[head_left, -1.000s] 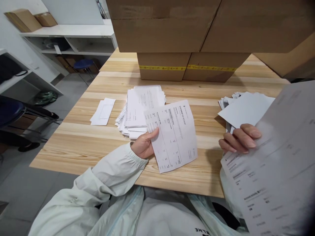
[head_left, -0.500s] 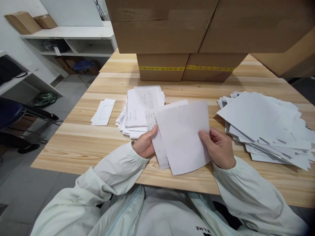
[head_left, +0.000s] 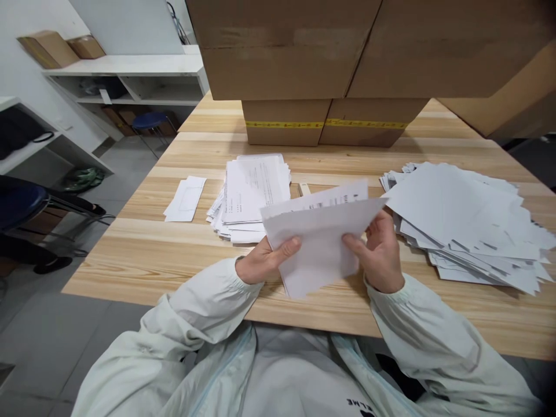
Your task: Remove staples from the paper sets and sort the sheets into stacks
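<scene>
Two sheets of paper [head_left: 319, 246] are held between my hands above the front of the table, a blank side facing me and print showing on the sheet behind. My left hand [head_left: 268, 259] grips their left edge, thumb on top. At the right edge, my right hand [head_left: 379, 253] pinches them with thumb and fingers. Just beyond my left hand lies a stack of printed papers [head_left: 254, 194]. A large, uneven pile of papers [head_left: 460, 214], blank side up on top, is to the right of my right hand. Some small white slips [head_left: 186, 198] rest at the left.
Stacked cardboard boxes [head_left: 282, 52] with yellow tape stand at the back of the wooden table [head_left: 143, 255]. A small pale object [head_left: 303, 189] lies behind the held sheets. White shelves [head_left: 125, 65] and blue stools [head_left: 21, 202] are off to the left, with part of another person's legs.
My right hand brought a sheet from the right over to the one in my left hand. The two sheets now overlap more closely and are tilted, both hands gripping them.
</scene>
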`<control>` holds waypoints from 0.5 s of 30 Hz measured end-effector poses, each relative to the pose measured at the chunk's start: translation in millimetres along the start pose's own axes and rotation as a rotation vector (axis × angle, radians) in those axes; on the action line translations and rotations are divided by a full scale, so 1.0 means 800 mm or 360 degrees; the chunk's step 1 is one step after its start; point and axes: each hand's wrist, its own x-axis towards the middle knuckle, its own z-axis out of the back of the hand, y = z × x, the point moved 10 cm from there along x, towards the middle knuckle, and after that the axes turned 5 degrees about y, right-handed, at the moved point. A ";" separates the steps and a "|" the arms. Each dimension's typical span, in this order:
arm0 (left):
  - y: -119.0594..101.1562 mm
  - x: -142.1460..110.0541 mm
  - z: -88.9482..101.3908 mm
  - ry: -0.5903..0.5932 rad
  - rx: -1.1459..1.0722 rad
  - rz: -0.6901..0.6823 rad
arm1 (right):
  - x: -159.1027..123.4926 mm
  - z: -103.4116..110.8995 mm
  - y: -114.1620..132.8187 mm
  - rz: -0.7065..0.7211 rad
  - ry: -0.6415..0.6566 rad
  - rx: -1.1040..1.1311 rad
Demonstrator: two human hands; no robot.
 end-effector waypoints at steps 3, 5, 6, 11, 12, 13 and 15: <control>-0.043 -0.002 -0.016 0.0099 0.0277 -0.0235 | 0.003 -0.002 0.005 0.0037 0.0153 0.0236; -0.062 -0.003 -0.032 0.0239 0.0443 -0.0365 | -0.001 0.002 0.019 0.0173 0.0156 0.0258; -0.068 -0.003 -0.037 0.0288 0.0505 -0.0423 | -0.004 0.006 0.025 0.0239 0.0127 0.0251; -0.065 0.002 -0.023 0.0093 0.0473 -0.0509 | -0.008 0.004 0.024 0.0124 0.0068 0.0267; -0.061 0.003 -0.020 0.0051 0.0453 -0.0495 | -0.008 0.002 0.022 0.0082 0.0076 0.0282; -0.057 0.004 -0.018 0.0032 0.0442 -0.0480 | -0.008 0.000 0.020 0.0052 0.0083 0.0295; -0.052 0.005 -0.018 0.0017 0.0433 -0.0460 | -0.008 -0.002 0.020 0.0021 0.0093 0.0303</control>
